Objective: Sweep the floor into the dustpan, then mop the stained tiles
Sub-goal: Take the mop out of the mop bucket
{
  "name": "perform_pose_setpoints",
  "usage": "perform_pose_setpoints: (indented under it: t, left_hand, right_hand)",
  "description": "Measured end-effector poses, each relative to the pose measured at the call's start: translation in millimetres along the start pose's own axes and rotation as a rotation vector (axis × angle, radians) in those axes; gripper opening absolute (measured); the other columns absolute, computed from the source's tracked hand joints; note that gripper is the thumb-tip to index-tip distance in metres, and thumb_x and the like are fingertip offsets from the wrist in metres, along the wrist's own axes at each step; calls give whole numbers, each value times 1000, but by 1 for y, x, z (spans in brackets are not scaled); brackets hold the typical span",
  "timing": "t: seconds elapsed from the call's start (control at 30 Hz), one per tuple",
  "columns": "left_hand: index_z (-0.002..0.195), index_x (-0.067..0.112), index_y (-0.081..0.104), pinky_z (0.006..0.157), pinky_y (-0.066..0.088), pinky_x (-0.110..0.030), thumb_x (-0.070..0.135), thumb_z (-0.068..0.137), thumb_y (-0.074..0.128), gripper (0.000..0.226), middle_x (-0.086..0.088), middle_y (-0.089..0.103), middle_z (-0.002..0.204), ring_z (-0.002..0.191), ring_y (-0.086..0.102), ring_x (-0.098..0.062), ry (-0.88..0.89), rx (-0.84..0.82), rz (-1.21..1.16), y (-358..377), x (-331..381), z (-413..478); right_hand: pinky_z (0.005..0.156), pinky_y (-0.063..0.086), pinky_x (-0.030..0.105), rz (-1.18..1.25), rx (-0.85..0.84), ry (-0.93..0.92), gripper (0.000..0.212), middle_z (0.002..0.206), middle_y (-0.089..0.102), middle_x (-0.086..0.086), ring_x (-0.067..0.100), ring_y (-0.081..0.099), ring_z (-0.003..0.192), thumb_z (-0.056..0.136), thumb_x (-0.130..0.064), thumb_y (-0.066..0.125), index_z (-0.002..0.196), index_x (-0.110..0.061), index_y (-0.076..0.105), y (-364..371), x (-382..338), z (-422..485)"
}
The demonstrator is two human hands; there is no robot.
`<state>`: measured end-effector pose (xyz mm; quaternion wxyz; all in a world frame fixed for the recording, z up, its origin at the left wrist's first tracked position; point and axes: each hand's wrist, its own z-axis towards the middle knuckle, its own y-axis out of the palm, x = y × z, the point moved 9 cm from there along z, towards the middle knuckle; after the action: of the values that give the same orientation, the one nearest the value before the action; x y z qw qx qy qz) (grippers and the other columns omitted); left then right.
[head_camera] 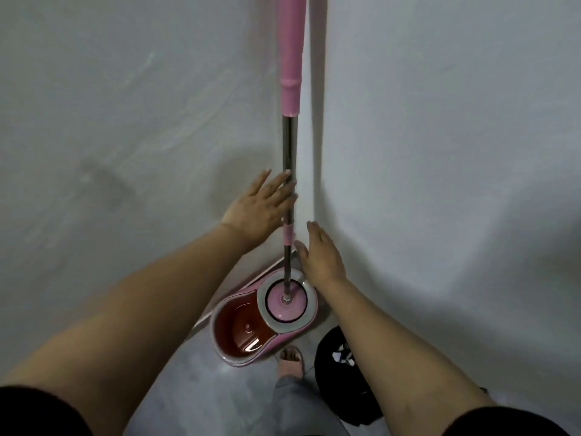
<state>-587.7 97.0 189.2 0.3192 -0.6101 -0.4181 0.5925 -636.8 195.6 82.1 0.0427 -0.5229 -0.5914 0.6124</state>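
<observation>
Mop [289,146] stands near-vertical in bucket [270,347], far corner. Left hand [257,209]: fingers [279,181] straight, touching shaft from left, nearer. Right hand [320,256]: open, empty, just right of shaft, lower down.

Light was dim and flat; soft shadows fell on the pale plastered walls [440,121]. Wide-angle distortion bowed the edges, and the whole view looked slightly soft.

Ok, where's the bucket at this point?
Head view, lower centre: the bucket sits on the floor in the wall corner, with the mop standing in its spinner. A foot is just below it, a black bag to its right.
</observation>
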Motion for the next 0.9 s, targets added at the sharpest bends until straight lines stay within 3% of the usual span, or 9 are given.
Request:
perform_pose_setpoints:
  t: [0.13,0.23,0.3,0.37,0.47,0.63,0.8,0.9]
  left_hand:
    - [155,16,15,114,-16,-56,27,99,41,62,-9,3,163,147,-16,-32,151,67,175,-16,-17,36]
    - [150,15,32,110,-21,-57,21,94,50,59,-9,20,160,148,-10,-34,200,122,327,-24,-20,58]
    - [140,15,48,113,-16,-55,19,92,54,48,-6,44,147,148,8,-35,222,136,404,-25,-22,66]
    - [122,17,61,118,-3,-52,15,90,57,33,0,60,122,137,36,-29,256,165,436,-26,-22,68]
    - [107,20,67,120,10,-46,15,88,56,22,6,61,100,119,53,-20,304,196,462,-25,-23,68]
    - [102,21,68,119,12,-43,16,89,54,20,8,62,99,117,54,-16,313,225,459,-26,-25,60]
    - [101,23,68,120,16,-40,18,91,54,18,11,61,96,115,54,-14,284,263,440,-41,-34,43]
    - [108,20,65,120,10,-42,16,93,52,20,10,59,103,122,49,-16,262,253,441,-47,-40,26]
  right_hand:
    - [114,27,35,76,-16,16,64,160,23,-1,18,25,145,100,-46,41,155,-23,18,1,-13,42]
    - [106,36,33,150,-38,-19,60,153,38,-1,19,40,137,99,-47,42,153,-24,27,4,-21,63]
    - [93,42,28,233,-52,-14,55,141,53,0,20,54,124,99,-47,44,148,-24,36,9,-24,71]
    - [85,43,27,309,-63,28,49,132,60,0,22,59,115,98,-45,46,142,-23,43,15,-21,75]
    - [77,44,27,361,-55,64,38,119,66,3,22,62,104,98,-40,48,129,-18,53,22,-20,80]
    - [59,37,23,372,-34,66,28,96,66,3,16,56,80,98,-37,50,115,-16,57,25,-24,77]
    - [67,43,30,407,6,78,27,94,66,1,21,60,84,97,-36,51,116,-17,57,19,-38,63]
    - [64,44,28,392,46,83,28,96,67,0,19,58,82,96,-37,52,117,-19,58,15,-51,49]
